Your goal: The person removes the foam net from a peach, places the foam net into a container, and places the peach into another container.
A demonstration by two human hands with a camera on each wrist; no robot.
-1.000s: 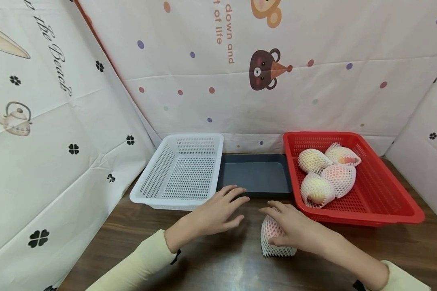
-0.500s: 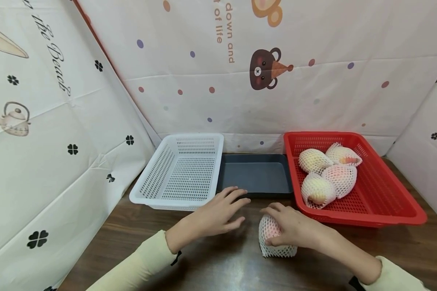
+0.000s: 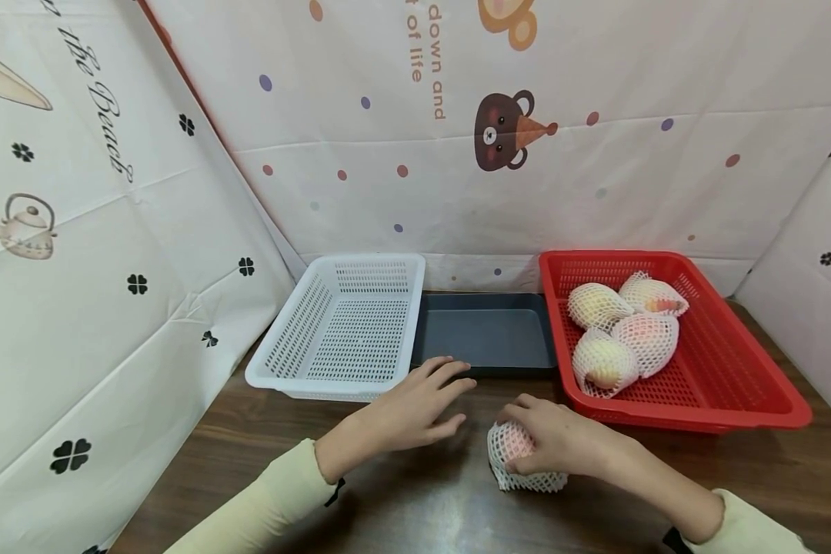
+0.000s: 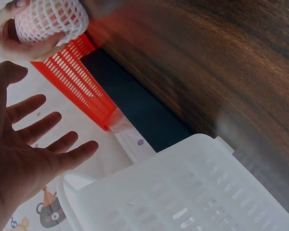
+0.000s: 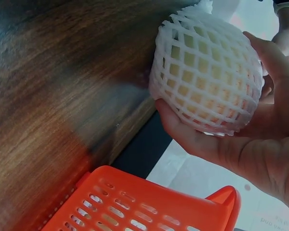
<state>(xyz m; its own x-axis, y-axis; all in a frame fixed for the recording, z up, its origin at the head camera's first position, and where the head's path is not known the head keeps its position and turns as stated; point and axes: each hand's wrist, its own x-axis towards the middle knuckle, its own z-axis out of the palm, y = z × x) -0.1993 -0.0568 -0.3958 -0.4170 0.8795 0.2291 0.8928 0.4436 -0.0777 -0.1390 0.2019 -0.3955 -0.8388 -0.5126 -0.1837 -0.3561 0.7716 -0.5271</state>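
My right hand point(image 3: 564, 442) grips a pinkish-yellow fruit in a white foam net point(image 3: 511, 445) near the table's front. In the right wrist view, thumb and fingers curve around opposite sides of the netted fruit point(image 5: 207, 79). Its exact kind is hidden by the net. My left hand point(image 3: 408, 408) hovers over the table to the left of it, fingers spread and apart from everything. The left wrist view shows that palm point(image 4: 19, 163) holding nothing. Several more foam-netted fruits point(image 3: 644, 338) lie in the left part of the red basket point(image 3: 734, 369).
At the back left stands a white perforated basket point(image 3: 263, 358) on the brown wooden table point(image 3: 249, 431). A dark grey tray point(image 3: 485, 335) sits between it and the red basket. Printed white cloth point(image 3: 360, 192) hangs behind and at both sides.
My right hand's fingers have closed around the netted fruit and come down a little. The fruit has tipped slightly to the left. My left hand has stayed almost still.
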